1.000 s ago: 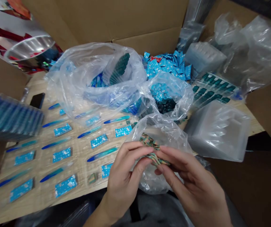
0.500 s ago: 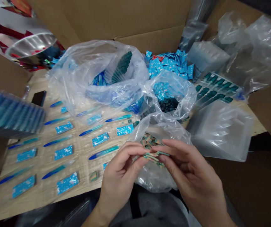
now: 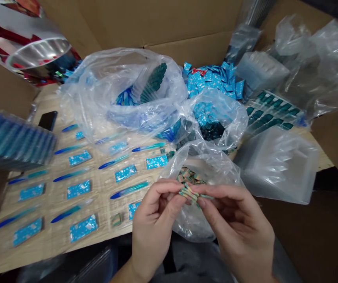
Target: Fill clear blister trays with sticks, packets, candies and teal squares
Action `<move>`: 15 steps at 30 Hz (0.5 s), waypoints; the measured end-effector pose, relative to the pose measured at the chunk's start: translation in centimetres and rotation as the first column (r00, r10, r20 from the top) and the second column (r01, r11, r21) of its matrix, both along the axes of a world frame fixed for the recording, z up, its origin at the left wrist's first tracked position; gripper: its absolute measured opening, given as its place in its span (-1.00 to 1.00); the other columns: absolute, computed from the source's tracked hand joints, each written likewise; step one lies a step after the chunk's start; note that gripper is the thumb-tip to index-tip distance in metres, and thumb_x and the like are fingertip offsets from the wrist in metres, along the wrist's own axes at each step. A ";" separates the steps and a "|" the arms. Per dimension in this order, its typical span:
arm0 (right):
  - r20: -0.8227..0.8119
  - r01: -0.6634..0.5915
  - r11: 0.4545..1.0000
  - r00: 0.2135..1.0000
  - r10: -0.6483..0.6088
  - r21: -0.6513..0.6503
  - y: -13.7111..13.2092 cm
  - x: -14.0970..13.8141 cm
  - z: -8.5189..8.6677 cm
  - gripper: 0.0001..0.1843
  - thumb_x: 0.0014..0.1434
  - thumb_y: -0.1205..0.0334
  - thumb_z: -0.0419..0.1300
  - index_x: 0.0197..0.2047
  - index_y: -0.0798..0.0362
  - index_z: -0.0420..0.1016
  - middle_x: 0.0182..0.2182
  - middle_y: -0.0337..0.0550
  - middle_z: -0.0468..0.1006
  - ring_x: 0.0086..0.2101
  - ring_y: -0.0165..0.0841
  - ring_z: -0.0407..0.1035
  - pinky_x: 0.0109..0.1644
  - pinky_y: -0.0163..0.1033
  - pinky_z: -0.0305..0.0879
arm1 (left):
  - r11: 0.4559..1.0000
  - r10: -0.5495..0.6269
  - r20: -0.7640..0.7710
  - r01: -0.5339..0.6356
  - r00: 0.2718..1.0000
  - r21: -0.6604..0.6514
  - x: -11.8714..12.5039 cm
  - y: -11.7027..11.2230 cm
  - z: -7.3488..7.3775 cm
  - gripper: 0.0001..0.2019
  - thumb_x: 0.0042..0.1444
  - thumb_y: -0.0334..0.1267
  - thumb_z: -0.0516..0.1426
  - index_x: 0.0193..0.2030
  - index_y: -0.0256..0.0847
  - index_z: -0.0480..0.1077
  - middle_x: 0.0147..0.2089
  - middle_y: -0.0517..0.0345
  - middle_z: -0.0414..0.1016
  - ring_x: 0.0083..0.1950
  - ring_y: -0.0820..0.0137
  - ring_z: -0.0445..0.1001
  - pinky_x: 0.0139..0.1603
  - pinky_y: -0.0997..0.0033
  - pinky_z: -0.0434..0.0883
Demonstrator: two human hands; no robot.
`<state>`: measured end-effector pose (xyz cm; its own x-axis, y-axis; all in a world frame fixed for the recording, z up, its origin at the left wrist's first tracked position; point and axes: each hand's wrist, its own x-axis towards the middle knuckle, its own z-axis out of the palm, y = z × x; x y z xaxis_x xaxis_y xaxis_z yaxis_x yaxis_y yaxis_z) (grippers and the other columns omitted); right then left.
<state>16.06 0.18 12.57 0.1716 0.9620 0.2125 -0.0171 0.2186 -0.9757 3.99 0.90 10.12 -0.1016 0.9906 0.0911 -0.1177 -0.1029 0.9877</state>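
Note:
Both hands pinch a folded strip of small striped green-and-tan packets (image 3: 190,194) in front of me, my left hand (image 3: 154,222) from the left and my right hand (image 3: 235,224) from the right. Just behind the fingers sits a clear plastic bag (image 3: 204,163), holding a heap of similar packets (image 3: 188,175). Left of my left hand, rows of flat blue foil sachets (image 3: 124,173) and slim blue-and-teal sticks (image 3: 129,190) are laid out on a light wooden board (image 3: 53,236).
Further clear bags hold blue sachets (image 3: 213,114) and other blue items (image 3: 127,104). A black phone (image 3: 48,120) lies on the board. Clear plastic trays (image 3: 277,167) stand at right, a wrapped blue stack (image 3: 15,139) at left, and cardboard walls (image 3: 163,23) surround everything.
My right hand has dropped slightly lower and closer to the strip. The packets are now bunched tighter between my fingers, and the view has shifted a little.

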 end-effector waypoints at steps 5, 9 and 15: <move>-0.119 -0.057 0.994 0.992 0.046 -0.089 0.3 0.4 0.0 -0.72 0.11 0.50 0.23 -0.25 -0.12 0.50 -0.28 -0.43 0.65 -0.24 -0.54 0.54 -0.13 -0.57 0.44 | 0.999 0.009 -0.066 -0.011 0.998 -0.030 0.0 0.1 0.0 -0.81 0.15 -0.34 0.19 -0.15 0.08 0.50 -0.22 0.36 0.52 -0.21 0.64 0.51 -0.17 0.80 0.43; -0.118 -0.072 0.991 0.991 0.059 -0.110 0.3 0.6 0.0 -0.71 0.13 0.49 0.23 -0.20 -0.14 0.48 -0.25 -0.44 0.65 -0.24 -0.56 0.54 -0.15 -0.62 0.42 | 1.000 -0.032 -0.086 0.031 0.996 -0.003 -0.2 0.1 0.2 -0.84 0.17 -0.33 0.17 -0.18 0.05 0.51 -0.16 0.31 0.50 -0.07 0.57 0.49 -0.04 0.71 0.42; 0.034 -0.085 0.992 0.996 0.088 -0.090 0.3 1.2 0.0 -0.66 0.25 0.47 0.09 -0.03 -0.15 0.42 -0.07 -0.36 0.59 -0.09 -0.54 0.48 -0.05 -0.58 0.40 | 0.984 -0.178 -0.127 0.178 0.976 -0.015 -0.8 -0.1 0.6 -0.86 0.18 -0.36 0.16 -0.18 -0.01 0.48 -0.18 0.26 0.49 -0.09 0.51 0.48 -0.05 0.60 0.45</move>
<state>17.26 0.43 12.53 0.0806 0.9882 0.1306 0.0051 0.1307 -0.9914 3.20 0.85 10.76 0.0886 0.9922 0.0880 -0.0075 -0.0877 0.9961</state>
